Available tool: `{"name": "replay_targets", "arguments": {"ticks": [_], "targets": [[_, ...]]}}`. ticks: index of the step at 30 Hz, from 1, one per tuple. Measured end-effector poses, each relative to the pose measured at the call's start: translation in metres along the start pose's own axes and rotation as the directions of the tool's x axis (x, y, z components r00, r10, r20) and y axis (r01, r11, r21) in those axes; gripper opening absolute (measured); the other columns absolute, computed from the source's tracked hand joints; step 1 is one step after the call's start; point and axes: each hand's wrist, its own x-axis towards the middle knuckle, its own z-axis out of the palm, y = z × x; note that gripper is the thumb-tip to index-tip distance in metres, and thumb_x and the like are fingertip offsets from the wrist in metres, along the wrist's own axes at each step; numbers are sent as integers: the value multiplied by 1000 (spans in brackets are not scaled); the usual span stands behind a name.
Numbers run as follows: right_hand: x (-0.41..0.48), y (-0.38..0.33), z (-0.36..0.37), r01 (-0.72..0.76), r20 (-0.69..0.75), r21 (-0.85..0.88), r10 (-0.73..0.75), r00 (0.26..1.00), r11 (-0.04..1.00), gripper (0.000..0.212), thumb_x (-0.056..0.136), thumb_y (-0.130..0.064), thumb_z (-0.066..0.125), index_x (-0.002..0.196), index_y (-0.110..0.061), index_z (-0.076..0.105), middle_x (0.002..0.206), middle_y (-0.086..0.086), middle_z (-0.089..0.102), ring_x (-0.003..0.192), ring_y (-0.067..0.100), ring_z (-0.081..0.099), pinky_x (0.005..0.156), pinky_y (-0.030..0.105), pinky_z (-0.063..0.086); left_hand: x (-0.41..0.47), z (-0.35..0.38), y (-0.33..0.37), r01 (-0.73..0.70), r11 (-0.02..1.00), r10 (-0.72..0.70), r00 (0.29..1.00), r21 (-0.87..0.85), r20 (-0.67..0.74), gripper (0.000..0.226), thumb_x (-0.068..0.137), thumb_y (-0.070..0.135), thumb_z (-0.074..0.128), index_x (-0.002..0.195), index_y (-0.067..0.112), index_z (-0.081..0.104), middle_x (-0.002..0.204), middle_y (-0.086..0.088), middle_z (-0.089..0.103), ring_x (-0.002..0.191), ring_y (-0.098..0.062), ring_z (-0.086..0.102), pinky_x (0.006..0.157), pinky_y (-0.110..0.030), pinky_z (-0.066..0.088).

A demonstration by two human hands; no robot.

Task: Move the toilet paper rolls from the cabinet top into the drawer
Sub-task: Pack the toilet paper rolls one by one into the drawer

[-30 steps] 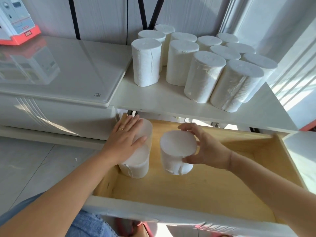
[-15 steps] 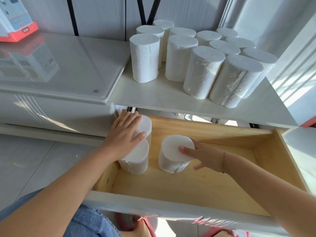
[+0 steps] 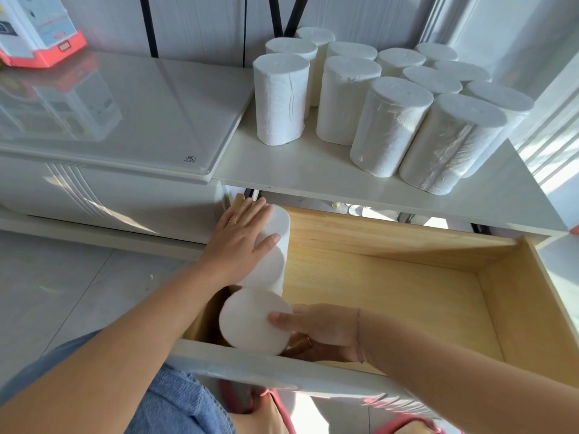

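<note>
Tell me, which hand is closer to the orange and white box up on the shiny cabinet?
Left. The left hand rests on rolls at the drawer's left side, below the box. The right hand holds a roll by the drawer front, farther away.

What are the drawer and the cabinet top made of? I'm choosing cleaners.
The drawer looks like pale unfinished or lightly sealed wood: visible grain, matte. The cabinet top looks like white laminate or painted board, smooth with a soft sheen; the pictures cannot settle which.
</note>
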Motion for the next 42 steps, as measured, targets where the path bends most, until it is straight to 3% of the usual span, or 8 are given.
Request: {"name": "replay_targets", "arguments": {"ticks": [8,12,16,18,20,27,36,42], "targets": [[14,-15,10,-37,-35,-55,35,999,998,68,86,-37,68,138,0,44,139,21,49,105,27,58,105,38,47,0,0,2,-4,1000,4,1000,4,-1,64,95,54,22,149,22,8,159,4,2,144,-10,-9,117,-33,-4],[-4,-27,-5,39,-252,-532,-203,946,846,62,86,-50,62,127,-4,58,124,9,61,108,24,61,103,38,46,0,-1,5,-13,997,12,1000,73,20,68,93,58,18,149,22,7,159,3,0,144,-11,-9,116,-33,-7],[-41,-72,-47,224,-417,-820,-818,397,527,42,84,-36,70,117,-11,63,114,3,65,105,20,61,94,27,44,7,0,10,-47,984,42,999,170,29,81,84,68,3,148,19,11,159,1,5,145,-14,-3,115,-35,-12],[-60,-102,-77,78,-346,-934,-937,51,349,49,84,-37,68,122,-9,59,126,12,58,118,29,52,104,37,39,12,5,17,-23,988,16,999,156,45,79,83,67,6,149,22,7,159,4,1,144,-10,-7,112,-33,-13],[-73,-132,-104,-174,-309,-931,-947,-87,320,66,85,-47,61,136,-8,48,144,17,42,137,35,34,116,50,22,13,11,23,-1,990,-4,999,139,36,79,82,67,6,149,25,3,159,9,-5,143,-7,-12,111,-32,-11],[-78,-186,-153,-560,-385,-767,-923,9,315,77,89,-68,33,140,-11,45,163,14,6,151,31,-4,119,56,-9,11,12,25,-27,972,33,999,233,-24,79,83,69,2,149,25,5,159,8,-1,144,-7,-9,107,-26,-22],[-76,-198,-145,-150,-394,-911,-918,40,385,52,78,-56,64,102,-14,45,130,15,49,124,36,45,99,41,35,9,6,31,-33,961,43,999,274,-32,72,90,63,11,149,24,5,159,6,0,145,-10,-7,100,-24,-31],[-79,-194,-125,-129,-329,-939,-942,62,319,59,64,-44,80,102,-13,47,110,11,57,103,32,49,77,32,32,7,3,33,-38,962,46,999,272,-21,70,92,62,14,149,24,5,159,6,0,145,-10,-7,97,-23,-36]]}}
